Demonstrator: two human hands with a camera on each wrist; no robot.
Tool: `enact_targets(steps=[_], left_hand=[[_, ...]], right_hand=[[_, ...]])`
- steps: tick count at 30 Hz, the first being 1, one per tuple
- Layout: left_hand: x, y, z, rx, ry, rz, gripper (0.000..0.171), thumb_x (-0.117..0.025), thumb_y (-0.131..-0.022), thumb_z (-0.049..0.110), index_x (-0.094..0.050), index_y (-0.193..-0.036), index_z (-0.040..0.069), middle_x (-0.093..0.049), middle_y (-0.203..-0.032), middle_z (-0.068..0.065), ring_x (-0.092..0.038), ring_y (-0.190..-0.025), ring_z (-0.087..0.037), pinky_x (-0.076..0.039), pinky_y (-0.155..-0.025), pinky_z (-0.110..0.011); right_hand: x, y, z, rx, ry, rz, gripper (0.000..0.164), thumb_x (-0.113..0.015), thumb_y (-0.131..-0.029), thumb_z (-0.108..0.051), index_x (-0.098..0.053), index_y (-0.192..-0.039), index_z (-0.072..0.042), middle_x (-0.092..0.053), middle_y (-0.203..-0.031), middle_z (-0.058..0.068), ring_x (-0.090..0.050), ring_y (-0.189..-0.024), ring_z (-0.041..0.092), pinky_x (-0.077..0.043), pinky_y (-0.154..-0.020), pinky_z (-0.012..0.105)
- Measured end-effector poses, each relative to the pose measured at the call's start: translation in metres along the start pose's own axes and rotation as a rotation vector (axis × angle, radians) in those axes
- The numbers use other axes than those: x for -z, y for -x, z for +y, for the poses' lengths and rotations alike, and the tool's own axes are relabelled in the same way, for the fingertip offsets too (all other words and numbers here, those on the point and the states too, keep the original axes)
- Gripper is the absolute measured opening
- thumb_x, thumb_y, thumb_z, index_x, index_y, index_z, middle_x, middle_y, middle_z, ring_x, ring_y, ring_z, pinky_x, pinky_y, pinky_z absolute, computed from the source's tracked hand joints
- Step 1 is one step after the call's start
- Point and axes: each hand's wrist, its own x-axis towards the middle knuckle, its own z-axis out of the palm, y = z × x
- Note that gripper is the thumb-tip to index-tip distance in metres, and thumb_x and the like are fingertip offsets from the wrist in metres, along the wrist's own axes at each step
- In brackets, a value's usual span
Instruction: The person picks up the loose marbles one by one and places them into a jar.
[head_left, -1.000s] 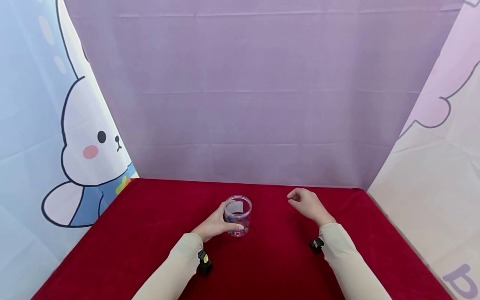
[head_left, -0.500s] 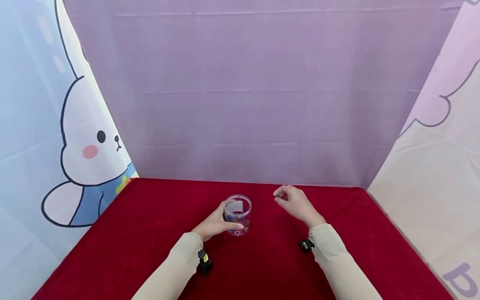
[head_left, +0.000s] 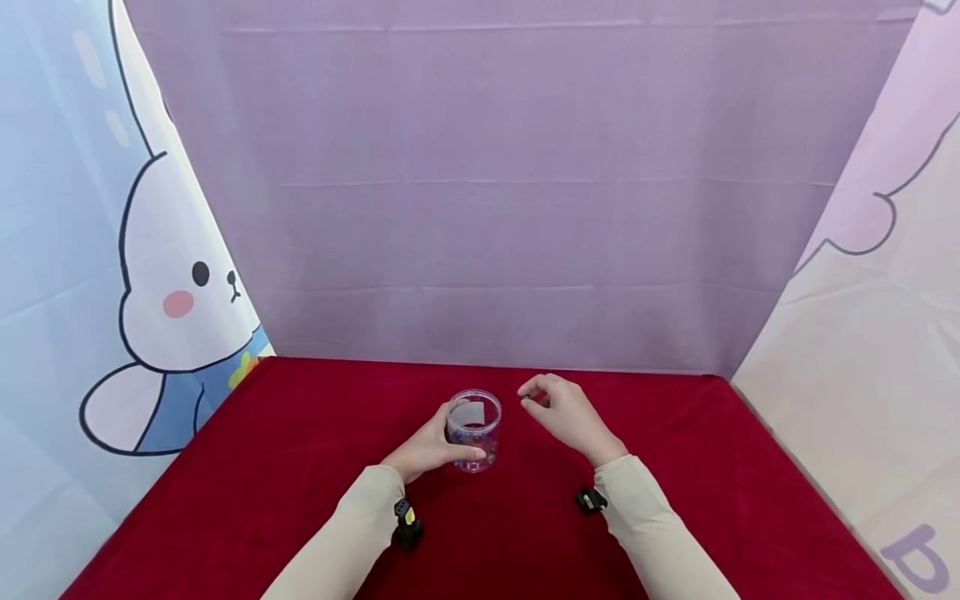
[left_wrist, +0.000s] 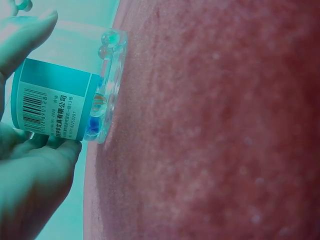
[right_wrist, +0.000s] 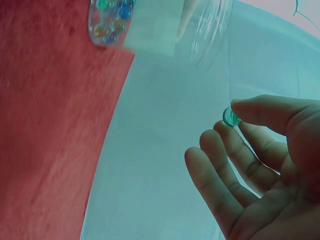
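Observation:
A clear plastic jar [head_left: 474,432] with an open top stands upright on the red cloth. My left hand [head_left: 431,446] grips it round its side, thumb in front. Glass marbles [right_wrist: 112,20] in blue, green and amber lie at the jar's bottom. A printed label with a barcode [left_wrist: 35,107] covers part of the wall in the left wrist view. Just right of the jar and apart from it, my right hand [head_left: 566,412] pinches a greenish glass marble [right_wrist: 231,117] between thumb and fingertips; its other fingers are loosely bent.
A red cloth [head_left: 300,500] covers the table. Behind it hangs a plain purple curtain [head_left: 480,183]. Printed fabric walls stand at both sides, with a cartoon rabbit [head_left: 187,308] on the left one. Each wrist wears a small black camera [head_left: 590,500].
My right hand has moved left, closer to the jar, with the marble pinched in it. The left hand and the jar have stayed almost in place.

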Motion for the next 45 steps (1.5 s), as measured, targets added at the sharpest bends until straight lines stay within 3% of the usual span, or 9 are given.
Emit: enact_targets(steps=[14,18,30,39,45], left_hand=[[0.000,0.000,-0.002,-0.021,0.024,-0.012,0.089,-0.082,-0.086,0.019,-0.026,-0.155,0.017,-0.046,-0.143,-0.009,-0.044,-0.130,-0.028,-0.040,-0.106,-0.053],[0.000,0.000,-0.002,-0.012,0.021,-0.016,0.090,-0.082,-0.087,0.021,-0.024,-0.155,0.017,-0.046,-0.142,-0.010,-0.045,-0.129,-0.028,-0.041,-0.105,-0.051],[-0.001,0.002,-0.001,-0.013,0.030,-0.025,0.092,-0.082,-0.086,0.023,-0.022,-0.155,0.015,-0.044,-0.143,-0.008,-0.045,-0.128,-0.026,-0.042,-0.105,-0.049],[-0.001,0.002,-0.001,-0.031,0.012,-0.019,0.089,-0.081,-0.087,0.020,-0.023,-0.154,0.014,-0.044,-0.144,-0.010,-0.045,-0.129,-0.027,-0.040,-0.107,-0.049],[-0.002,0.002,0.000,-0.037,0.009,-0.011,0.089,-0.082,-0.086,0.018,-0.024,-0.154,0.013,-0.045,-0.142,-0.009,-0.045,-0.128,-0.027,-0.040,-0.107,-0.050]], right_hand=[[-0.027,0.003,-0.018,0.139,-0.007,0.034,0.017,-0.074,-0.092,-0.012,-0.073,-0.108,-0.017,-0.066,-0.105,-0.006,-0.062,-0.085,0.011,-0.056,-0.076,0.033],[-0.032,0.004,-0.021,0.149,-0.004,0.020,0.017,-0.073,-0.093,-0.014,-0.073,-0.110,-0.020,-0.066,-0.106,-0.007,-0.061,-0.083,0.009,-0.054,-0.073,0.028],[-0.045,0.006,-0.024,0.201,0.012,-0.034,0.017,-0.072,-0.095,-0.014,-0.074,-0.110,-0.010,-0.063,-0.095,-0.009,-0.057,-0.079,0.008,-0.052,-0.069,0.025],[-0.041,0.007,-0.024,0.185,0.001,-0.011,0.014,-0.071,-0.095,-0.014,-0.074,-0.108,-0.017,-0.065,-0.099,-0.009,-0.058,-0.080,0.008,-0.053,-0.070,0.025],[-0.039,0.010,-0.021,0.163,-0.004,-0.020,0.017,-0.070,-0.096,-0.019,-0.073,-0.112,-0.013,-0.066,-0.103,-0.007,-0.058,-0.083,0.009,-0.053,-0.071,0.025]])
